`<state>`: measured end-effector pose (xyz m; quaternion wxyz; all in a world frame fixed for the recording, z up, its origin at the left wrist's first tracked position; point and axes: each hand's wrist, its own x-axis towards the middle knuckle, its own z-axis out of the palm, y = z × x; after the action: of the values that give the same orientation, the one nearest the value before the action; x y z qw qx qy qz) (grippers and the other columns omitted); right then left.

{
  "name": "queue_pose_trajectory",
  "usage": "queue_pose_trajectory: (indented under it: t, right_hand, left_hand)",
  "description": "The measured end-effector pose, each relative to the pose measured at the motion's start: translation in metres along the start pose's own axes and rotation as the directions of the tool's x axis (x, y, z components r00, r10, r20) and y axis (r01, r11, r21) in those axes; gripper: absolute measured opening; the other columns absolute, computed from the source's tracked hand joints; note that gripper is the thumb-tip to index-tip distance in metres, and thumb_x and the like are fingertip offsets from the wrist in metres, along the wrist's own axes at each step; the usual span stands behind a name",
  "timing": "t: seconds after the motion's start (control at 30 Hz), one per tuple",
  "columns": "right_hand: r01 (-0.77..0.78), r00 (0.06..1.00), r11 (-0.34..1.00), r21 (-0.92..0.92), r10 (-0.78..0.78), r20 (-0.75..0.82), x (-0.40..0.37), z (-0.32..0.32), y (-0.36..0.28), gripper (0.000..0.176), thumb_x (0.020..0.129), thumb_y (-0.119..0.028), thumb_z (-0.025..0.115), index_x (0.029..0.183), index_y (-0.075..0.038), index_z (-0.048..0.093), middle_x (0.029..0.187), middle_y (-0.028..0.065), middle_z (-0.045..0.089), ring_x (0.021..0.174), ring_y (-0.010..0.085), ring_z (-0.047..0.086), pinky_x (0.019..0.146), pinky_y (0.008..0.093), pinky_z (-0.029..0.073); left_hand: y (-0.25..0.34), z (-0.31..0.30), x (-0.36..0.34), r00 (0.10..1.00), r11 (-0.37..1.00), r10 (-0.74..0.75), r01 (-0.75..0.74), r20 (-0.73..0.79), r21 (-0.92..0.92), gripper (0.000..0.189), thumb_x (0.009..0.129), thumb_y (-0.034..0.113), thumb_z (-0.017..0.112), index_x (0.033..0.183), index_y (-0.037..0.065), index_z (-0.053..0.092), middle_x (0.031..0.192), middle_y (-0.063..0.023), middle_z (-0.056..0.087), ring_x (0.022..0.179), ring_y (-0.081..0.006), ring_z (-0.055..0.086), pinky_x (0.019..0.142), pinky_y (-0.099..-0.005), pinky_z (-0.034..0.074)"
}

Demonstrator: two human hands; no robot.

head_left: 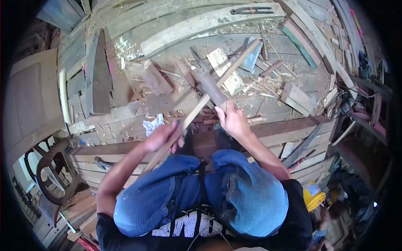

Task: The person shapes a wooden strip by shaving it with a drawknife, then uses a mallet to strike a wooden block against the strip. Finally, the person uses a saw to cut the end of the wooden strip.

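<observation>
A long, narrow wooden strip slants from beside my left knee up across the work surface. My left hand, slightly blurred, is closed round its lower part. My right hand grips the near end of a thick grey-brown bar-shaped tool; its exact kind I cannot tell. This tool lies across the strip in this view and hides a short length of it. Beyond it, the strip's far end overlaps a pale wooden block and a bluish flat piece.
Pincers lie on a long curved board at the back. Wood shavings and offcuts surround a wooden block on the right. A white crumpled cloth is near my left hand. Part of another person shows at lower right.
</observation>
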<state>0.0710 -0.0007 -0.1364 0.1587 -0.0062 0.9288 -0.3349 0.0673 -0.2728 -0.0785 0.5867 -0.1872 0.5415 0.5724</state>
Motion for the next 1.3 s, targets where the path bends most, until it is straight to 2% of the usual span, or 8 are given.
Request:
queue_pose_trajectory:
  t: [0.4, 0.53, 0.63, 0.87, 0.97, 1.1, 1.2, 1.3]
  right_hand:
    - [0.163, 0.976, 0.959, -0.233, -0.123, 0.180, -0.001, -0.019, 0.033, 0.038, 0.093, -0.035, 0.053, 0.093, 0.003, 0.045, 0.055, 0.0227, 0.057, 0.052, 0.0416, 0.060, 0.042, 0.0488, 0.047]
    - [-0.304, 0.951, 0.945, -0.118, 0.308, 0.009, 0.030, -0.036, 0.053, 0.041, 0.094, -0.041, 0.047, 0.095, 0.000, 0.046, 0.054, 0.0230, 0.058, 0.053, 0.0405, 0.062, 0.044, 0.0489, 0.051]
    - [0.232, 0.958, 0.949, -0.215, -0.185, 0.220, -0.011, -0.026, 0.012, 0.040, 0.093, -0.039, 0.049, 0.094, 0.001, 0.047, 0.055, 0.0210, 0.059, 0.052, 0.0397, 0.063, 0.043, 0.0486, 0.050]
    - [0.225, 0.959, 0.948, -0.224, -0.174, 0.225, -0.007, -0.026, 0.012, 0.041, 0.095, -0.037, 0.046, 0.096, 0.004, 0.046, 0.052, 0.0218, 0.057, 0.050, 0.0427, 0.060, 0.045, 0.0511, 0.049]
    - [-0.194, 0.981, 0.964, -0.182, 0.192, -0.028, 0.050, -0.041, 0.057, 0.040, 0.094, -0.038, 0.047, 0.096, 0.001, 0.045, 0.052, 0.0215, 0.057, 0.051, 0.0410, 0.061, 0.044, 0.0493, 0.049]
    - [0.276, 0.947, 0.941, -0.195, -0.231, 0.224, -0.022, -0.019, 0.006, 0.038, 0.096, -0.037, 0.045, 0.097, 0.002, 0.045, 0.052, 0.0204, 0.057, 0.050, 0.0392, 0.061, 0.041, 0.0477, 0.049]
    - [-0.069, 0.991, 0.975, -0.210, 0.091, 0.096, 0.027, -0.034, 0.037, 0.038, 0.094, -0.038, 0.048, 0.094, 0.000, 0.045, 0.051, 0.0201, 0.056, 0.049, 0.0386, 0.061, 0.041, 0.0467, 0.049]
    - [0.149, 0.974, 0.971, -0.185, -0.112, 0.197, -0.012, -0.018, 0.005, 0.038, 0.094, -0.039, 0.048, 0.093, -0.001, 0.047, 0.052, 0.0187, 0.057, 0.048, 0.0386, 0.061, 0.041, 0.0452, 0.050]
  left_hand:
    - [-0.006, 0.020, 0.035, 0.976, 0.996, 0.094, -0.094, -0.195, 0.006, 0.037, 0.095, 0.036, 0.054, 0.085, 0.002, 0.064, 0.061, -0.0033, 0.055, 0.042, -0.0086, 0.049, 0.040, -0.0236, 0.039]
    - [-0.002, 0.029, 0.025, 0.963, 0.991, 0.128, -0.117, -0.236, 0.058, 0.035, 0.095, 0.034, 0.054, 0.084, 0.002, 0.064, 0.062, -0.0018, 0.056, 0.043, -0.0080, 0.048, 0.039, -0.0227, 0.038]
    - [-0.010, 0.027, 0.022, 0.964, 0.994, 0.101, -0.089, -0.247, 0.057, 0.038, 0.096, 0.036, 0.053, 0.083, 0.002, 0.063, 0.062, -0.0020, 0.056, 0.043, -0.0079, 0.048, 0.039, -0.0228, 0.038]
    - [-0.016, 0.020, 0.023, 0.961, 0.993, 0.113, -0.099, -0.251, 0.069, 0.042, 0.095, 0.036, 0.053, 0.078, -0.001, 0.062, 0.060, -0.0030, 0.055, 0.042, -0.0090, 0.050, 0.038, -0.0238, 0.039]
    - [-0.012, 0.022, 0.023, 0.970, 0.995, 0.093, -0.083, -0.225, 0.054, 0.042, 0.095, 0.037, 0.053, 0.076, 0.000, 0.061, 0.060, -0.0026, 0.055, 0.042, -0.0088, 0.049, 0.039, -0.0237, 0.039]
    - [-0.018, 0.025, 0.020, 0.966, 0.994, 0.092, -0.074, -0.243, 0.081, 0.040, 0.095, 0.036, 0.054, 0.077, 0.002, 0.061, 0.059, -0.0012, 0.055, 0.041, -0.0078, 0.048, 0.038, -0.0227, 0.037]
    - [-0.011, 0.019, 0.025, 0.960, 0.992, 0.118, -0.103, -0.254, 0.072, 0.040, 0.096, 0.036, 0.053, 0.076, 0.002, 0.061, 0.059, -0.0008, 0.055, 0.041, -0.0079, 0.048, 0.038, -0.0225, 0.036]
    - [-0.009, 0.023, 0.022, 0.962, 0.993, 0.106, -0.090, -0.250, 0.074, 0.037, 0.096, 0.034, 0.052, 0.079, 0.002, 0.061, 0.060, -0.0009, 0.056, 0.042, -0.0075, 0.048, 0.038, -0.0228, 0.037]
